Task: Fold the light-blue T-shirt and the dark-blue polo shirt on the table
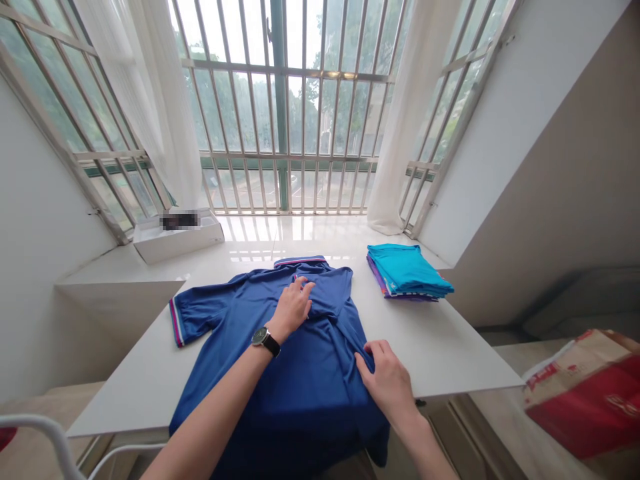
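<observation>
Blue shirt (300, 387) spread on the white desk (460, 347), both hands on it.
The shirt's hem hangs over the desk's near edge. Nearest, at the shirt's right edge, the right hand (389, 381) has its grip closed on a fold of cloth. Farther up the shirt, just below its collar, the left hand (293, 308) lies flat, grip open, fingers spread, holding nothing; a watch (265, 341) sits on that wrist. Right of the shirt, level with its collar, lies a stack (407, 272) of folded tops, teal uppermost. Left of and beyond the shirt stands a white box (177, 239) by the barred window (285, 120).
</observation>
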Demonstrator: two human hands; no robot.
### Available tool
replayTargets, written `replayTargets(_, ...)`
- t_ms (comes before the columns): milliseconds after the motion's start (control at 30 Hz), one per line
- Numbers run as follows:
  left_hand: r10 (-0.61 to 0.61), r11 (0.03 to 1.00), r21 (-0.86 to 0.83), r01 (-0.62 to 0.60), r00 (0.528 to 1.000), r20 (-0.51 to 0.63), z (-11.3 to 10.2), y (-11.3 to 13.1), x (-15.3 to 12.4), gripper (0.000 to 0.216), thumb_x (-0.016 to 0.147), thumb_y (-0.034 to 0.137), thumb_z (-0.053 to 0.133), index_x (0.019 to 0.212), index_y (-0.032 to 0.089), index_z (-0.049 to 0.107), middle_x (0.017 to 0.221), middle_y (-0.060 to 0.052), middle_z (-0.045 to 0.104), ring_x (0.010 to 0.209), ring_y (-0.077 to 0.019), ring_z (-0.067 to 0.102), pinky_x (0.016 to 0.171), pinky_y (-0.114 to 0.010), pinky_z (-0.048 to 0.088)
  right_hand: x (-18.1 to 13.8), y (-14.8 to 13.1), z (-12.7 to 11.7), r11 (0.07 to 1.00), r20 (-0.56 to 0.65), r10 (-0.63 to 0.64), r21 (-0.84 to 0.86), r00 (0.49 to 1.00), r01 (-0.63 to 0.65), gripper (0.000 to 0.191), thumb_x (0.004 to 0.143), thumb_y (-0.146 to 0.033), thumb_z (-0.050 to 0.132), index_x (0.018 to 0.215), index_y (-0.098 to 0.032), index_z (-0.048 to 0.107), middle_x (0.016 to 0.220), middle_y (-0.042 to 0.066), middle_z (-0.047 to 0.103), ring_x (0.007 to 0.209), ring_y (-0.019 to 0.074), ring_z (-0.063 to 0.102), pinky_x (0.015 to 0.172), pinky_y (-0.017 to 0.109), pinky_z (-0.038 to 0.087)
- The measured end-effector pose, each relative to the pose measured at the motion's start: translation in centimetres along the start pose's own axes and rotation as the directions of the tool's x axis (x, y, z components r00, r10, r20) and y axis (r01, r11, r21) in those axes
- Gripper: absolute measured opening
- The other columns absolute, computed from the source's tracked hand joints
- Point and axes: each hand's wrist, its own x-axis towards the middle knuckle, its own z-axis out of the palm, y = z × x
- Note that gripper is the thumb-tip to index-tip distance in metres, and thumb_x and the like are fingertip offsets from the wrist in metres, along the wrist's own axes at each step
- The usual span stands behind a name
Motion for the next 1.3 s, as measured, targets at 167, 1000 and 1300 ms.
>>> replayTargets(167,0.264,0.964,-0.084,-0.251,0.935,0.235,-0.1,6.8,-2.8,0.019,0.098,0.025,0.046,0.094,0.020,0.064,0.097,-0.009,0.064,0.092,-0.0229,0.061,0.084,-0.035,0.050,1.3,0.0,-0.7,0.989,0.019,0.058,0.134,0.998,-0.060,0.027,0.092,-0.045,0.046,0.083,-0.028,0.065,0.092,0.006,0.067,0.075,0.0223,0.065,0.069,0.034,0.048)
replayTargets(1000,0.100,0.990,0.049,-0.133,0.904,0.417,2.3,9.5,-0.1,0.041,0.092,0.038,0.044,0.095,0.011,0.075,0.102,-0.025,0.068,0.093,-0.0362,0.065,0.076,-0.049,0.054,0.6,1.7,-3.9,0.809,0.556,0.017,0.481,0.831,-0.338,0.054,0.072,-0.050,0.068,0.116,-0.023,0.055,0.073,-0.002,0.067,0.067,0.0209,0.063,0.062,0.030,0.048)
replayTargets(1300,-0.007,1.000,0.027,-0.006,0.884,0.468,4.3,10.3,0.9,0.045,0.086,0.040,0.048,0.093,0.007,0.077,0.096,-0.026,0.071,0.087,-0.0366,0.069,0.074,-0.046,0.055,-3.9,4.3,-1.5,0.845,0.287,0.185,0.442,0.940,-0.301,0.033,0.079,-0.062,0.051,0.086,-0.032,0.063,0.081,0.007,0.071,0.076,0.0277,0.065,0.072,0.036,0.052)
